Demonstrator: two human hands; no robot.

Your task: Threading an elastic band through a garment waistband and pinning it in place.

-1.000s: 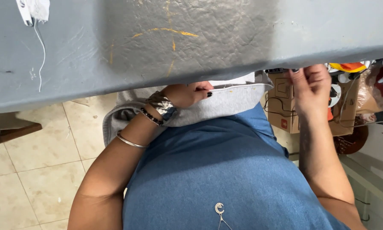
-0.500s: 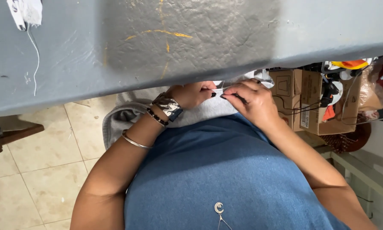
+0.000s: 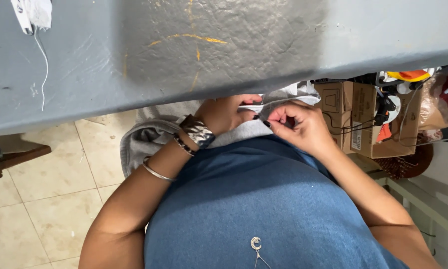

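Note:
A grey garment (image 3: 149, 137) lies on my lap, just under the edge of a grey table (image 3: 184, 50). My left hand (image 3: 226, 113) grips a fold of this fabric, with bracelets on its wrist. My right hand (image 3: 298, 127) meets it from the right, with finger and thumb pinched on the edge of the same fabric right next to the left fingers. Whether a needle or thread is between the fingers I cannot tell. The table edge hides part of the cloth.
A white scrap of cloth (image 3: 32, 12) with a loose thread lies at the table's far left. Cardboard boxes (image 3: 358, 117) and cables stand under the table to the right. A beige tiled floor (image 3: 44, 184) is on the left.
My right hand came down from near the boxes at the right to the fabric and now pinches it beside my left hand. The left hand stayed put.

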